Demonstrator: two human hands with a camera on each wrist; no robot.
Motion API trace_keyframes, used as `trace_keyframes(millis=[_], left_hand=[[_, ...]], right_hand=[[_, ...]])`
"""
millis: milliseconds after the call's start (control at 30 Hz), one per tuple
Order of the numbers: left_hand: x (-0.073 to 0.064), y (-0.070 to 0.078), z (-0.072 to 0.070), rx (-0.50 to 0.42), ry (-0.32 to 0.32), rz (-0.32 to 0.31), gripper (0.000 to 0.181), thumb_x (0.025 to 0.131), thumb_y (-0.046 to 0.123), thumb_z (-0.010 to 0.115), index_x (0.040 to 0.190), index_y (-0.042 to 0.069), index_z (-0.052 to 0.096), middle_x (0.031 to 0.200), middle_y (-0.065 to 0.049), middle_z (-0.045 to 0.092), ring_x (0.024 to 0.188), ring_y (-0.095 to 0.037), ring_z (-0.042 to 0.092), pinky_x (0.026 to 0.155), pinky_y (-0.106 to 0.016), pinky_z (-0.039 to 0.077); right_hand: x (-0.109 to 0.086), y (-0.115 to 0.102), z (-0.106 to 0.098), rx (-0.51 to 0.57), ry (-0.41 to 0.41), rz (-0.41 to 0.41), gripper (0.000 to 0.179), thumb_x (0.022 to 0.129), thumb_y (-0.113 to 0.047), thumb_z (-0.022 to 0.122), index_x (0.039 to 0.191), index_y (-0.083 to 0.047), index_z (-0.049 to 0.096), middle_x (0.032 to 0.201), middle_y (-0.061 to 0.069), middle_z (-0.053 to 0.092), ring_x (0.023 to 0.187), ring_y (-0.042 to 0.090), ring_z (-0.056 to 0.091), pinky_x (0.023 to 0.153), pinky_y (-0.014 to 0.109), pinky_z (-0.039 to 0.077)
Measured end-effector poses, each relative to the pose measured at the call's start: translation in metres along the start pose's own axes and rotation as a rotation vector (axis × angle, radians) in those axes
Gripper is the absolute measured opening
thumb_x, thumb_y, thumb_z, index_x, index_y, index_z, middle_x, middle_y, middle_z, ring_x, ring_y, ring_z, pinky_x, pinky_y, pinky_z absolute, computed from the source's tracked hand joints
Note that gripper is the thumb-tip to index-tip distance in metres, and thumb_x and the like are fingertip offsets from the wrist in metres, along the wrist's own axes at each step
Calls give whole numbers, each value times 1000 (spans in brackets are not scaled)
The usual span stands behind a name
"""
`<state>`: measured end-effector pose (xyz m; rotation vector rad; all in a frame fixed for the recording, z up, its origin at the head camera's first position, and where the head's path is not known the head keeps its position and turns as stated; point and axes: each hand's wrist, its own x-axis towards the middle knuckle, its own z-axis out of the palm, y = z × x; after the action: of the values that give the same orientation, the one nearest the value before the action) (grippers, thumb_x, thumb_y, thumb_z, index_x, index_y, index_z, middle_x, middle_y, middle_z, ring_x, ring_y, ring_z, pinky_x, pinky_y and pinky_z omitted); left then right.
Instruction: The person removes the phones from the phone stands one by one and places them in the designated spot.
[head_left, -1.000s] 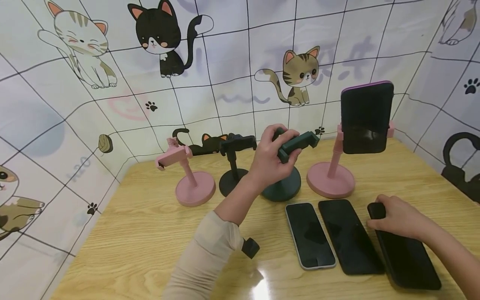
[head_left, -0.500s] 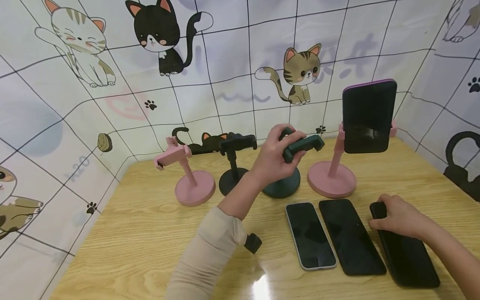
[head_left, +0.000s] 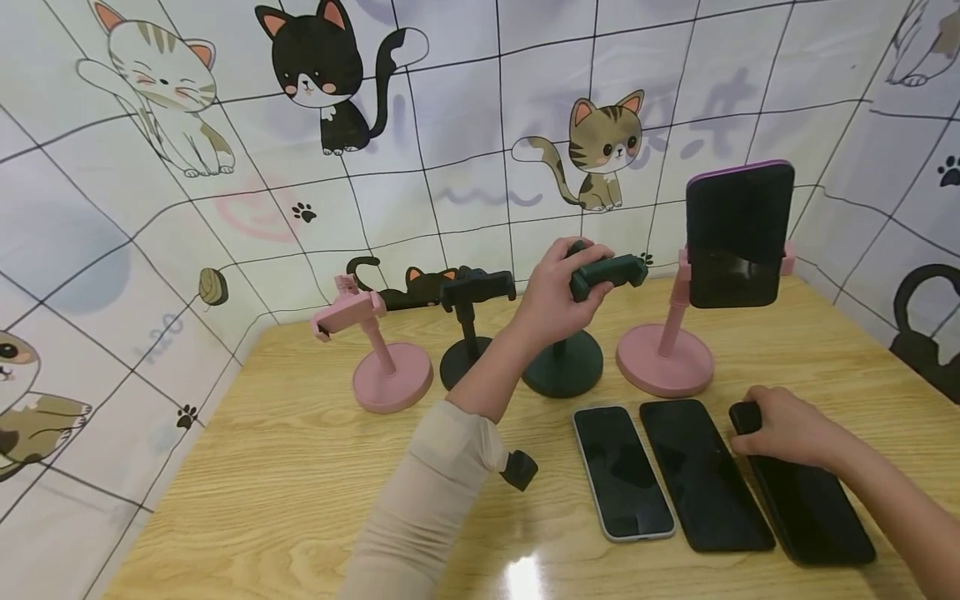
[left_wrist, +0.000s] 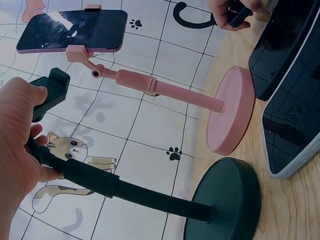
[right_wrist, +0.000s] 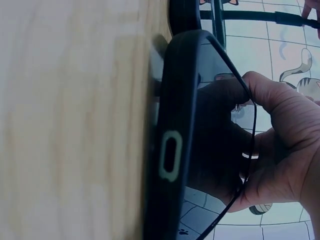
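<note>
A dark green phone stand (left_wrist: 160, 200) stands on its round base at the back of the table. My left hand (head_left: 558, 292) grips its clamp head (head_left: 618, 271), fingers and thumb wrapped around it; in the left wrist view the thumb lies on the clamp (left_wrist: 56, 92). At the right, my right hand (head_left: 787, 425) holds the far end of a black-cased phone (head_left: 817, 508), thumb on one long side and fingers on the other. The right wrist view shows that phone's port end (right_wrist: 172, 155) close to the tabletop; its screen mirrors the hand.
Left of the held phone lie a black phone (head_left: 708, 479) and a phone with a pale edge (head_left: 622, 475). A pink stand (head_left: 666, 358) bears an upright phone (head_left: 738, 237). Another pink stand (head_left: 390, 377) and a black stand (head_left: 476, 289) stand left. A cat-print cloth (head_left: 457, 100) hangs behind.
My left hand has shifted a little right and up, and the green clamp head has turned in it. My right hand and its phone have slid slightly left and away from me.
</note>
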<state>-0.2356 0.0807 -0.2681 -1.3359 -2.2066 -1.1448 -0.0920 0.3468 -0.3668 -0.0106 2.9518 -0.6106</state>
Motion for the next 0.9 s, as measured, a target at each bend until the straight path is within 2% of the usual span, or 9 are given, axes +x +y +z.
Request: trace_keyframes(millis=[333,600,767,900], left_hand=[[5,-2,2,-138,-8,-140,34,85,14,62,118,11,58,131,-11,43,116,-20,47,89,-18,40],[7,-4,3,-191,-9,-165,35,85,12,63,119,9,58,133,-11,41,118,-20,46,90,-19,40],[8,-5,2,-194,-12,-176,35,85,12,63,119,9,58,134,-10,41,118,-20,46,89,-18,40],[8,-8,0,-207,-26,-204,35,85,13,62,119,11,58,136,-7,40,123,-15,41,91,-18,39]], right_hand=[[16,1,0,14,-64,21,66,65,-26,72,101,21,44,81,18,54,69,25,49,59,35,42],[16,5,1,62,-80,19,70,69,-26,71,108,24,41,98,35,52,84,37,53,69,45,46],[18,8,2,58,-37,44,61,71,-29,69,102,19,47,85,23,56,73,29,51,61,37,43],[22,10,4,14,9,84,60,71,-33,69,99,16,50,78,19,55,68,28,50,59,42,37]])
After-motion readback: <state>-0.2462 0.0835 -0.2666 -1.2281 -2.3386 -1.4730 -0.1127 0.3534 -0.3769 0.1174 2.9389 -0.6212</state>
